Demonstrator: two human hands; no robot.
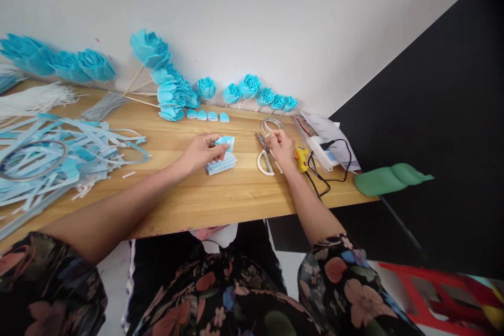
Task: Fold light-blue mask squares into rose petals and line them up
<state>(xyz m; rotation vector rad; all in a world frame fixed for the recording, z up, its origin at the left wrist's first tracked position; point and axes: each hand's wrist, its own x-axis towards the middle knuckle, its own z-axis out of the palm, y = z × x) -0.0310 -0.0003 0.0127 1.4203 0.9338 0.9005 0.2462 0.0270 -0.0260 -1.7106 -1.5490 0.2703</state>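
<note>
Desktop (189,199) shows to front edge (244,220) | left hand (202,150) pinching blue piece (226,139) | right hand (282,148) apart, by scissors (265,147), grip unclear

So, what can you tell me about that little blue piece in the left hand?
The blue piece is small, thin and fabric-like, bright light blue. The left hand pinches it between thumb and fingers, which hide part of it. It sits over a paler folded stack; whether they touch is unclear.
</note>
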